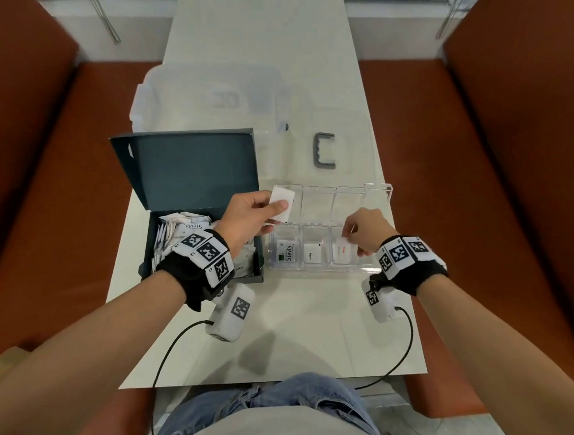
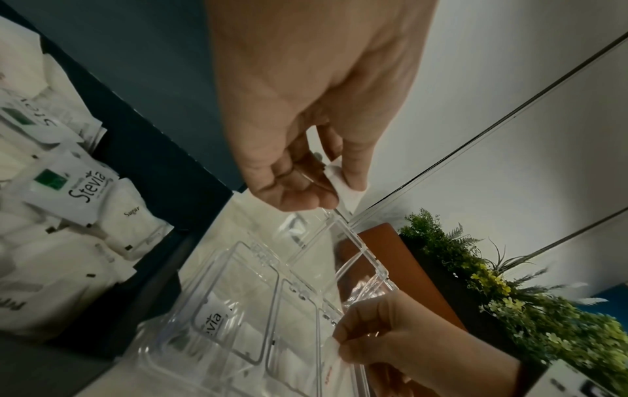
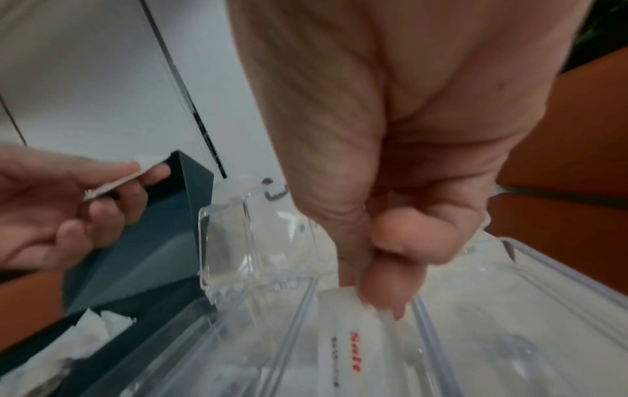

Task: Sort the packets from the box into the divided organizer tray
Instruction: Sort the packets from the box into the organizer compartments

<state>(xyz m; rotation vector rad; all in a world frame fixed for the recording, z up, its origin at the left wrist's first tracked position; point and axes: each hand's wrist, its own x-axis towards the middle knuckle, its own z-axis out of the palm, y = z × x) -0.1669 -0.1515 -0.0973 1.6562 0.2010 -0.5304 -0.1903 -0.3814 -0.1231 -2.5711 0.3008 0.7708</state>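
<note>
Sitting left of the clear plastic divided organizer tray (image 1: 376,189), the dark blue cardboard box (image 1: 186,177) holds a heap of soft white paper packets (image 1: 190,226). Next, the left hand (image 1: 244,217) pinches a plain white flat packet (image 1: 282,200) between thumb and fingers, above the tray's far-left corner, long axis running away from the wrist. At the tray's near row, the right hand (image 1: 365,231) pinches a red-lettered white packet (image 1: 342,250) half-lowered into the third cell; a Stevia packet (image 1: 286,251) and another fill the two cells leftward.
</note>
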